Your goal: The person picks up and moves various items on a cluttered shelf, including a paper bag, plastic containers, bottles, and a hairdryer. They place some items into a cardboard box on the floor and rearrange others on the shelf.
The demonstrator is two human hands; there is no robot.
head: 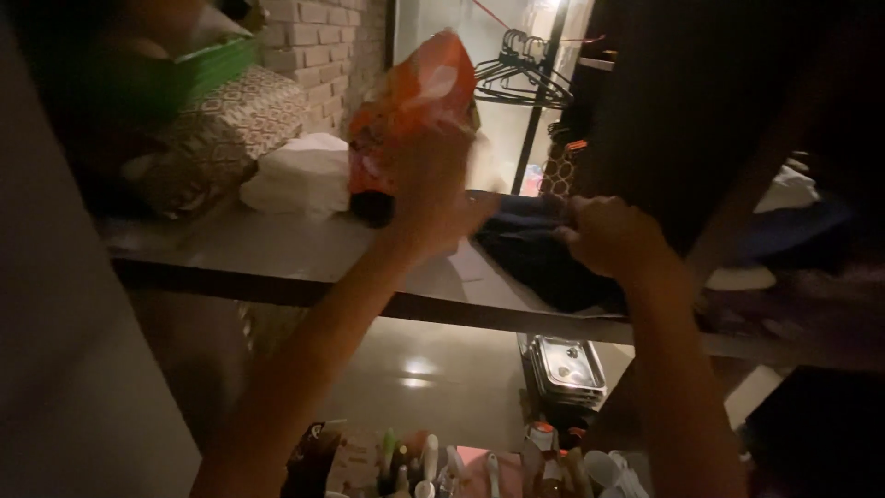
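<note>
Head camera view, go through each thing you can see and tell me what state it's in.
Orange bag: upright on the shelf, gripped.
Left hand: closed on the orange bag.
Right hand: closed on the dark cloth.
Dark cloth: lying crumpled on the shelf.
White folded cloth: folded, untouched.
Hangers: hanging, bare.
</note>
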